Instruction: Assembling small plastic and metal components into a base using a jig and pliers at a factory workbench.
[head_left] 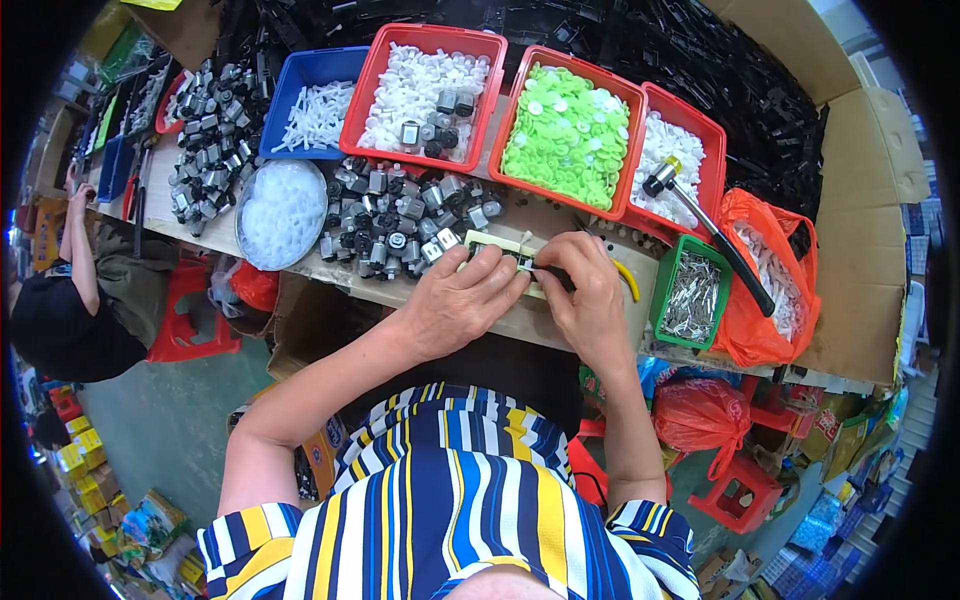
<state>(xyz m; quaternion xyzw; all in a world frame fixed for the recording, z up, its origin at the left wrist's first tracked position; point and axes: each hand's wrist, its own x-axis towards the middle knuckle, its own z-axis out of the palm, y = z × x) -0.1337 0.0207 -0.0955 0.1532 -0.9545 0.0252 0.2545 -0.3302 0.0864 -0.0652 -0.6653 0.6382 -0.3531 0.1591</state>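
A pale cream-coloured strip-shaped block (pixel 487 239) with a small black part in it lies on the worktable in front of me. My left hand (pixel 462 302) rests over its near left side, fingers together and pressed on it, hiding much of it. At its right end, my right hand (pixel 588 298) has thumb and forefinger drawn into a pinch close to the black part; whatever they hold is hidden. Just left of my left hand is a heap of small grey-and-black motor-like parts (pixel 400 222). A yellow curved tool handle (pixel 627 281) shows beside my right hand.
Behind my hands stand a blue bin (pixel 264 120), a red bin of white pieces (pixel 345 140), a red bin of green discs (pixel 520 75) and another red bin (pixel 716 135) with a hammer (pixel 735 262) across it. A green tray of metal pins (pixel 660 310) sits right. Another person (pixel 85 290) works far left.
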